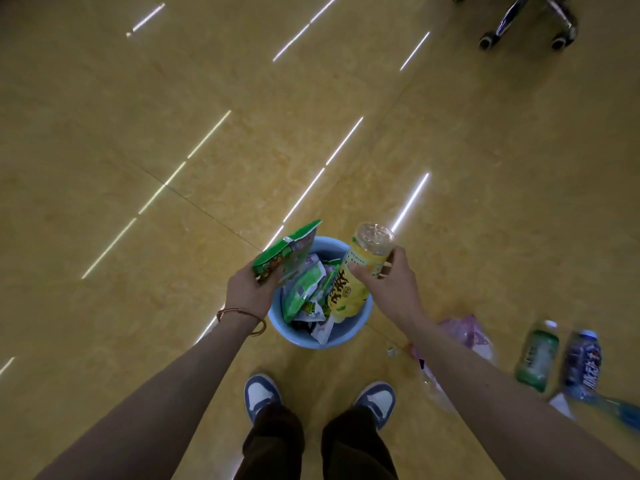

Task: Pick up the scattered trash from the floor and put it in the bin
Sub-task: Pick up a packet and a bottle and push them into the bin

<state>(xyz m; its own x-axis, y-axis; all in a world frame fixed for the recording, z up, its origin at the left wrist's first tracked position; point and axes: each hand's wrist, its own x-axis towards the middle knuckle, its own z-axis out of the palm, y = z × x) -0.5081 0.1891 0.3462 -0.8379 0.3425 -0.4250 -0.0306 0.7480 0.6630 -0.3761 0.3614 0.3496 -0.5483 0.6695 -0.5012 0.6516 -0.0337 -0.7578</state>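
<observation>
**Two pieces held over the bin, ready to drop**

The left hand pinches a green snack packet by its lower corner, thumb on top and fingers curled underneath. The right hand wraps round the upper part of a yellow-labelled bottle. The bottle is tilted with its clear base up and its neck pointing down into the bin. The packet hangs over the bin's far left rim, and the bottle's lower end appears to sit inside the rim on the right.

This looks like the drop-off step for these two items. The next move probably calls only for letting go. The packet may first need a small shift toward the middle, since part of it overhangs the rim and could slide outside.

The bin already holds a heap of wrappers that rises near the rim, so the bottle may rest on top rather than sink in.

More trash lies on the floor to the person's right. A plastic bag is close beside the bin, partly hidden by the right forearm. A green bottle and a blue bottle lie further out, side by side.

The shoes stand just short of the bin. A chair base sits well away at the far right, so there is room to turn right.
</observation>
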